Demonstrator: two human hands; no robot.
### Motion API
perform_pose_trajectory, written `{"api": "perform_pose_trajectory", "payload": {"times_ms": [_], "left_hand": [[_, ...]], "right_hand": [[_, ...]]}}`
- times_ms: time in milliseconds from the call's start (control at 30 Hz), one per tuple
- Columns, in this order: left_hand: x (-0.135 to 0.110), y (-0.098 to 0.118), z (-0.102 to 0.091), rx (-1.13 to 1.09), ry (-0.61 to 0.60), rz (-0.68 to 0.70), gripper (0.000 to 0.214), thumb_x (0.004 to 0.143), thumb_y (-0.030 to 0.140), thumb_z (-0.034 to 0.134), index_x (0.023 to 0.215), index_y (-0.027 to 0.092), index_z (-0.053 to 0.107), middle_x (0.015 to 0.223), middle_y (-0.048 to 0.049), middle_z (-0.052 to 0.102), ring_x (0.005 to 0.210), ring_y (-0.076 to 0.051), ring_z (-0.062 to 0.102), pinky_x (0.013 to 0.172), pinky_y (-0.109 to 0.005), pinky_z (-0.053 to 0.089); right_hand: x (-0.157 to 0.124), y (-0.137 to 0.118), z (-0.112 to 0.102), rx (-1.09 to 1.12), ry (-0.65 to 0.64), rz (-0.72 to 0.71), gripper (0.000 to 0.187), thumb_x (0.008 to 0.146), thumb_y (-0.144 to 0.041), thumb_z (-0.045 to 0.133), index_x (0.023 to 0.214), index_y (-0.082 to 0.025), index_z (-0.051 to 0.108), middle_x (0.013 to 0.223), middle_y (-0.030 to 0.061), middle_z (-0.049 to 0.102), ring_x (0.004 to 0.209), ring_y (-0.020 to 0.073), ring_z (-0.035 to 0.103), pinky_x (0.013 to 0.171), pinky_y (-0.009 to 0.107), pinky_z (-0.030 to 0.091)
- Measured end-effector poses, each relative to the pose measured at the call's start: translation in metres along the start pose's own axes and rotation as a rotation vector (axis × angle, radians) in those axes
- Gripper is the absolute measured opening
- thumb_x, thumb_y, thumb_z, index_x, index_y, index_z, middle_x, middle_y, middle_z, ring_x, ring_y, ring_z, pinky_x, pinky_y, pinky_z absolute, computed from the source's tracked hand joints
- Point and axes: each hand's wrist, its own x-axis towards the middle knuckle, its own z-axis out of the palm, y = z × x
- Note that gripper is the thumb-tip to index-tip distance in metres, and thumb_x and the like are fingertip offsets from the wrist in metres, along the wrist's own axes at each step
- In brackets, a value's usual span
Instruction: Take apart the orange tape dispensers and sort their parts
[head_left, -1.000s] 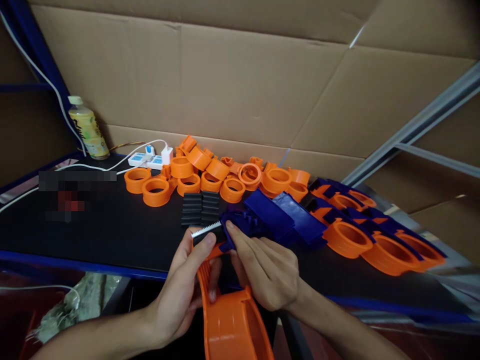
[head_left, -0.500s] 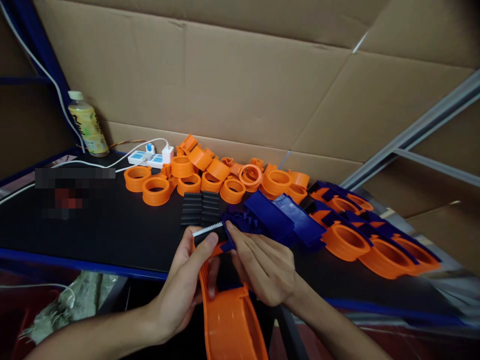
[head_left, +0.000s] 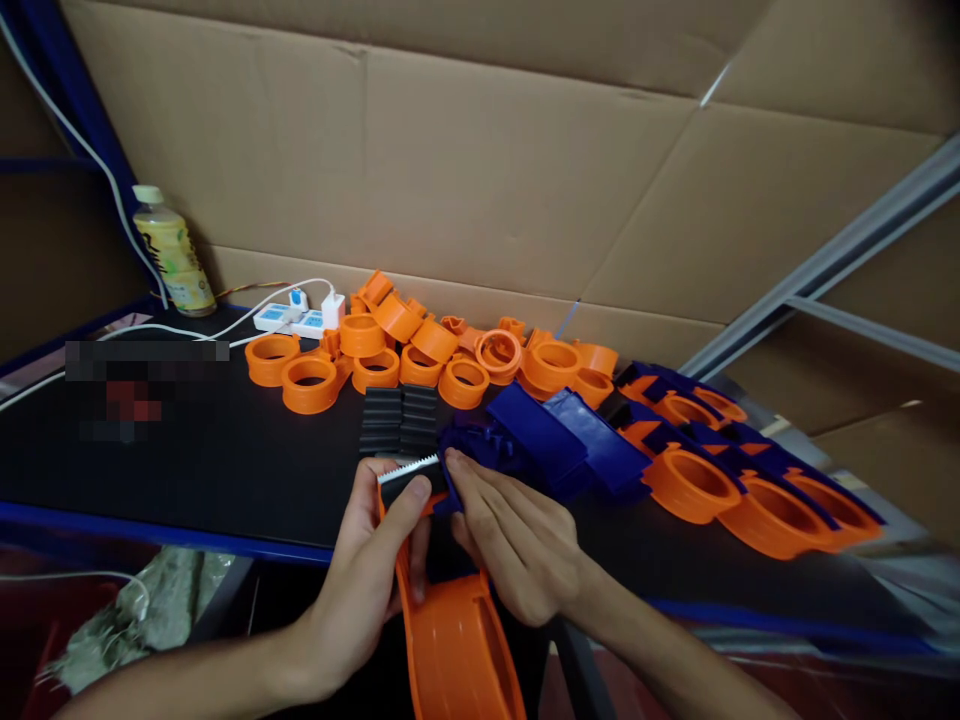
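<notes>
Both forearms reach forward from the bottom; the left hand point(head_left: 367, 575) and the right hand point(head_left: 517, 545) are curled, fingers pressed close together.

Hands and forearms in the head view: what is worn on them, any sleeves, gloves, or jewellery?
Both the left hand and right hand are bare: no gloves, rings, watch or wristband show. The forearms are uncovered right to the picture's lower edge, with no sleeve in view.

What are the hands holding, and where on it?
Both the left hand and right hand grip an orange tape dispenser at its toothed blade end.
</notes>
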Motion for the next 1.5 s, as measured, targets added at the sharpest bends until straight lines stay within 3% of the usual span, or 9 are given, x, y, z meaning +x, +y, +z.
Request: {"api": "perform_pose_trajectory", "payload": {"times_ms": [167,400,533,600,733,833,933,1267,1500], "left_hand": [[0.008,0.0,0.001,0.02,0.013,-0.043,0.03,0.093,0.051,0.056,0.104,0.026,0.044,0.048,0.012,0.039,0.037,-0.006,0.033,0.039,-0.015,0.029],[0.004,-0.001,0.005,0.014,-0.004,-0.054,0.03,0.093,0.05,0.057,0.105,0.025,0.045,0.045,0.0117,0.039,0.037,-0.006,0.033,0.041,-0.015,0.029],[0.006,0.001,0.002,-0.006,0.092,-0.022,0.03,0.092,0.049,0.059,0.101,0.025,0.045,0.051,0.0107,0.046,0.037,-0.004,0.03,0.039,-0.015,0.025],[0.008,0.003,-0.001,-0.016,0.122,-0.012,0.03,0.091,0.049,0.06,0.1,0.024,0.045,0.054,0.01,0.049,0.037,-0.003,0.03,0.038,-0.015,0.024],[0.01,0.006,-0.007,0.008,0.021,-0.075,0.031,0.09,0.049,0.061,0.101,0.024,0.048,0.046,0.0112,0.043,0.032,-0.005,0.028,0.033,-0.015,0.018],[0.014,0.009,-0.014,0.005,-0.014,-0.101,0.03,0.091,0.049,0.06,0.101,0.022,0.05,0.052,0.0082,0.052,0.032,-0.004,0.028,0.032,-0.016,0.016],[0.017,0.012,-0.021,0.014,-0.047,-0.073,0.028,0.092,0.046,0.058,0.099,0.019,0.054,0.05,0.0085,0.048,0.033,-0.004,0.029,0.035,-0.015,0.022],[0.024,0.011,-0.03,0.089,-0.129,-0.107,0.027,0.091,0.046,0.058,0.097,0.019,0.056,0.045,0.0085,0.042,0.031,-0.004,0.028,0.034,-0.016,0.017],[0.026,0.011,-0.03,0.084,-0.124,-0.126,0.029,0.09,0.046,0.06,0.101,0.02,0.056,0.044,0.0088,0.045,0.029,-0.004,0.027,0.033,-0.016,0.02]], "right_hand": [[-0.002,0.013,0.002,0.028,-0.055,-0.016,0.043,0.089,-0.008,0.057,0.13,0.003,0.053,0.116,0.0216,0.07,0.101,0.0226,0.072,0.085,0.028,0.062],[-0.011,0.011,0.004,-0.024,-0.017,-0.066,0.054,0.09,-0.01,0.056,0.141,0.004,0.043,0.112,0.0216,0.071,0.097,0.0236,0.072,0.078,0.03,0.062],[-0.016,0.023,0.003,-0.122,0.025,0.187,0.044,0.095,-0.012,0.052,0.139,-0.007,0.051,0.094,0.011,0.076,0.069,0.0145,0.071,0.065,0.024,0.057],[-0.015,0.033,-0.004,-0.188,0.053,0.317,0.04,0.093,-0.008,0.054,0.133,-0.012,0.058,0.09,0.0073,0.076,0.07,0.0135,0.07,0.07,0.024,0.055],[-0.011,0.05,-0.019,-0.147,-0.056,0.36,0.029,0.094,-0.015,0.059,0.122,-0.018,0.066,0.11,0.0081,0.072,0.097,0.0182,0.067,0.083,0.028,0.052],[-0.014,0.057,-0.02,-0.218,-0.14,0.47,0.025,0.096,-0.027,0.057,0.116,-0.021,0.071,0.094,0.0074,0.069,0.086,0.018,0.064,0.068,0.027,0.047],[-0.023,0.059,-0.014,-0.202,-0.242,0.485,0.027,0.099,-0.031,0.054,0.118,-0.022,0.07,0.083,0.0041,0.067,0.073,0.0137,0.061,0.059,0.025,0.041],[-0.055,0.025,-0.033,-0.036,-0.209,0.411,0.027,0.094,-0.017,0.06,0.12,-0.019,0.067,0.09,0.0028,0.071,0.076,0.0114,0.066,0.065,0.023,0.047],[-0.044,-0.012,0.006,-0.071,-0.413,0.319,0.034,0.09,-0.006,0.057,0.124,-0.011,0.063,0.093,0.0073,0.07,0.08,0.0164,0.065,0.062,0.027,0.05]]}}
